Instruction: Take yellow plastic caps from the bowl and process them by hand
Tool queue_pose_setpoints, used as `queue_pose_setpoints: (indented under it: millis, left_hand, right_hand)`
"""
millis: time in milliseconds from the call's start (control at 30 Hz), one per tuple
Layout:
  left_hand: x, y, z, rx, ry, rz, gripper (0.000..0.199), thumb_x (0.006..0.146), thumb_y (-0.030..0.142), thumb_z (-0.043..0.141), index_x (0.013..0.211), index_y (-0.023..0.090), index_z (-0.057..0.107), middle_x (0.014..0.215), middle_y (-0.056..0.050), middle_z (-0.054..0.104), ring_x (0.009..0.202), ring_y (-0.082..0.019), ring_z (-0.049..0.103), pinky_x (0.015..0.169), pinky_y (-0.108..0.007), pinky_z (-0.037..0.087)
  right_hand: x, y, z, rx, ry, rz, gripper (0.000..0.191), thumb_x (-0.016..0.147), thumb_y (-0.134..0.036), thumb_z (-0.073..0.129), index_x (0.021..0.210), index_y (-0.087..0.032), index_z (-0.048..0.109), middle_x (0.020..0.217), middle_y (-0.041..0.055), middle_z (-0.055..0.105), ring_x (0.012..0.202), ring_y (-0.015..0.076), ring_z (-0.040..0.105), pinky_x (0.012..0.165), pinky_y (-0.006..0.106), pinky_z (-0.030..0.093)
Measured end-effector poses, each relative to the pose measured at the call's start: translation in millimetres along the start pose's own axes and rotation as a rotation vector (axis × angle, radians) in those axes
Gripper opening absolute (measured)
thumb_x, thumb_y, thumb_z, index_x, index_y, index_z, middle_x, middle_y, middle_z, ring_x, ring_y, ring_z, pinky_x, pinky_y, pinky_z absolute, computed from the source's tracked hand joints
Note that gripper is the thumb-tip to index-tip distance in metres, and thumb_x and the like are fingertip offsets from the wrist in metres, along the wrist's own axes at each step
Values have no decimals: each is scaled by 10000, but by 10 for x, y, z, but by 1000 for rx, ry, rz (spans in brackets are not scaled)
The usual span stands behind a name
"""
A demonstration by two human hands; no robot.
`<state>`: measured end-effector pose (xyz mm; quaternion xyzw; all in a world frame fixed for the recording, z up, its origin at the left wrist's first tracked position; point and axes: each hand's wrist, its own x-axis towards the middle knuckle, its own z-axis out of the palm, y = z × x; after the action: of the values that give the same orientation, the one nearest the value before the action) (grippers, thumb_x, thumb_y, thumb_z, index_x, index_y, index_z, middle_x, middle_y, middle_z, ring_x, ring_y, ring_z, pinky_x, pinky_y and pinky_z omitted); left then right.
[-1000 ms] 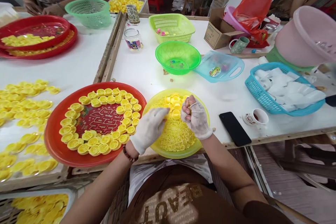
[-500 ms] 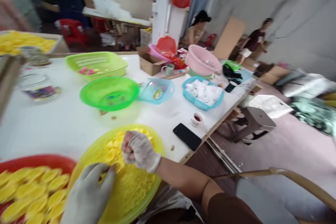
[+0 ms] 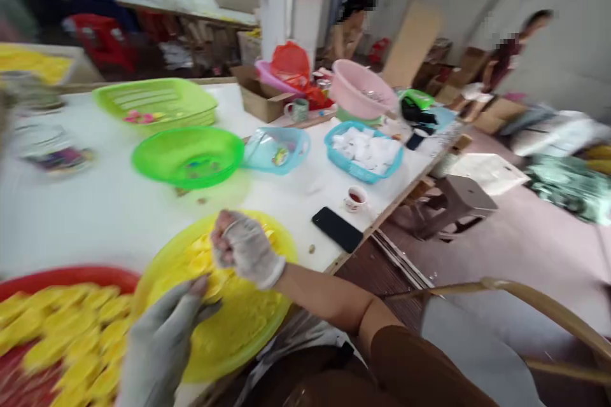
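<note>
In the head view, my left hand (image 3: 165, 337), in a pale grey glove with a bare fingertip, is over the left side of a yellow basin (image 3: 260, 346). Its fingers are closed about the edge of a small yellow cup-shaped piece (image 3: 216, 286), blurred by motion. My right hand (image 3: 245, 248), in a whitish fingerless glove, is curled into a fist above the far side of the basin; what it holds, if anything, is hidden. More yellow pieces (image 3: 198, 251) lie heaped in the basin beneath the hands. At the left, a red tray (image 3: 33, 381) carries several yellow cup-shaped pieces.
Beyond the basin stand a green basin (image 3: 229, 168), a light-green basket (image 3: 191, 92), a pale-blue tray (image 3: 298, 152) and a blue basket (image 3: 337, 162) of white pieces. A phone (image 3: 337, 229) and a teacup (image 3: 356, 199) are near the table edge. Two people are in the background.
The view has shifted, so table items appear higher and slightly left. My right hand stays a fist over the basin. My left hand remains at the basin's left side.
</note>
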<state>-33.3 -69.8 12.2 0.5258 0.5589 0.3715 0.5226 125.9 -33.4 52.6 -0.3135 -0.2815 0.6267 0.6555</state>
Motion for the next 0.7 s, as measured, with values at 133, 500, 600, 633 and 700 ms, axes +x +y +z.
queue_pose_setpoints:
  millis: [133,500,600,633,700]
  left_hand:
    - [-48,87,129,-196,-32,-97,447,716,570,791,812,137,737,832,-54,716,703,-185,691,655,-269,623]
    - [-79,-6,154,-319,-34,-37,359,778,469,734,712,119,685,659,-7,553,623,-113,537,585,-218,562]
    - [-69,-27,141,-320,-38,-26,363,802,477,719,739,119,702,676,-10,568,635,-115,550,611,-222,571]
    - [-67,-35,137,-325,-37,-22,369,807,483,718,749,119,709,687,-11,577,643,-115,558,628,-225,578]
    - [-69,-51,131,-348,-36,-24,372,803,489,732,784,117,726,719,-14,598,666,-116,572,664,-235,594]
  right_hand:
    - [-26,46,128,22,-30,6,470,761,-579,740,732,-234,423,584,-95,422,430,49,328,407,193,272]
    - [-136,286,152,-210,-52,-148,406,937,-555,583,739,-226,453,647,-57,454,511,79,457,502,229,393]
    - [-111,265,123,-170,-49,-127,406,925,-550,605,739,-227,446,639,-61,447,497,78,460,494,229,381]
    - [-102,252,117,-155,-47,-116,409,922,-553,610,741,-227,442,635,-65,441,486,75,447,483,225,367]
    - [-84,226,108,-133,-43,-100,423,921,-563,608,740,-227,427,623,-71,422,462,66,413,457,216,333]
